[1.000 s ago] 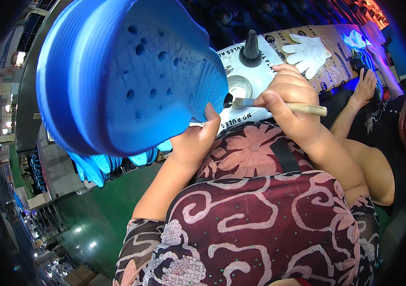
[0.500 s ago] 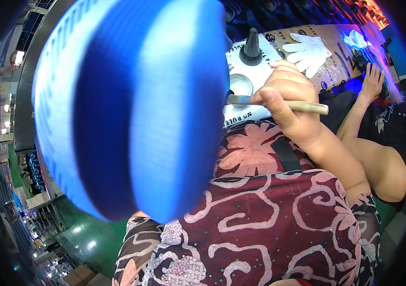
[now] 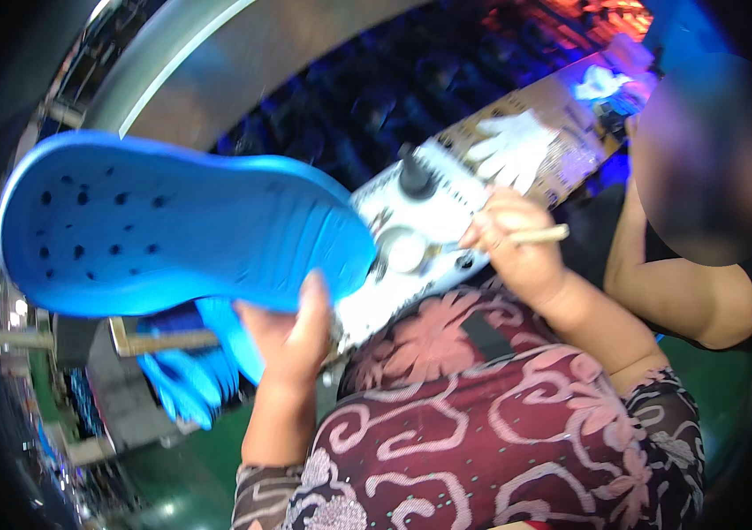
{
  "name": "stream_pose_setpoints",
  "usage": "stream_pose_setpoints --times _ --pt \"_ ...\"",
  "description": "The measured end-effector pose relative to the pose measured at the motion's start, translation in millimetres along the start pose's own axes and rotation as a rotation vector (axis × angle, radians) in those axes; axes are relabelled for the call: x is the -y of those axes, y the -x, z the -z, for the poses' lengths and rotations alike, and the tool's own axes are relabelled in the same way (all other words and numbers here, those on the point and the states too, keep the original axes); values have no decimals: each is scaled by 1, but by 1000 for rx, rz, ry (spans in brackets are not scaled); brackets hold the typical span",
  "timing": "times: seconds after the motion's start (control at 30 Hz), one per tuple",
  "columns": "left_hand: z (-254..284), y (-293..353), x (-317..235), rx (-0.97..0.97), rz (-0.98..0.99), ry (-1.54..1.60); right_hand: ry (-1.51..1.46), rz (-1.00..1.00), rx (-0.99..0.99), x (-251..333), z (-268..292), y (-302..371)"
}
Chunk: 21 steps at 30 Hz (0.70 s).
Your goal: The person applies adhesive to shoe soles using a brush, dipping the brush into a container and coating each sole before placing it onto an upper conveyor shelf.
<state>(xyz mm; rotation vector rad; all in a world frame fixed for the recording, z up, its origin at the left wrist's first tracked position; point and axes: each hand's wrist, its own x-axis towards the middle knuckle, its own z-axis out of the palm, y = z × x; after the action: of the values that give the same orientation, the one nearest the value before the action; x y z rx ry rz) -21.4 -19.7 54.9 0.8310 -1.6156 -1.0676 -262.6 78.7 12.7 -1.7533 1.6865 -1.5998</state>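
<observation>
A large blue shoe sole (image 3: 208,234) is raised in my left hand (image 3: 292,336), the thumb at its lower edge near the narrower end. Its inner face shows, with small dark holes toward the left end. In my right hand (image 3: 517,238) I grip a brush (image 3: 542,235) with a pale wooden handle. The brush tip points left, beside a small round pot (image 3: 405,250) of whitish stuff; whether it touches the pot I cannot tell. Behind the pot a black cone-shaped bottle (image 3: 415,177) stands on a white printed sheet (image 3: 454,185).
A white glove (image 3: 517,152) lies on brown taped cardboard (image 3: 570,106). More blue soles (image 3: 186,380) are stacked below my raised one. A dark conveyor with blue glints (image 3: 367,97) runs behind. At right sits another person, an arm (image 3: 676,291) bent close to mine.
The blue sole has swung from a blurred, upright, close position to lie tilted flatter at left, so its inner face shows. My right hand with the brush has moved slightly down and left.
</observation>
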Motion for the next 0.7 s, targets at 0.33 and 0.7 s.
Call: stream_pose_setpoints --times 0.33,0.7 --pt "-126 -108 -104 1109 492 443 -17 -176 -305 -30 59 41" --pt "-341 -194 -175 618 4 922 -181 -448 -349 -50 90 58"
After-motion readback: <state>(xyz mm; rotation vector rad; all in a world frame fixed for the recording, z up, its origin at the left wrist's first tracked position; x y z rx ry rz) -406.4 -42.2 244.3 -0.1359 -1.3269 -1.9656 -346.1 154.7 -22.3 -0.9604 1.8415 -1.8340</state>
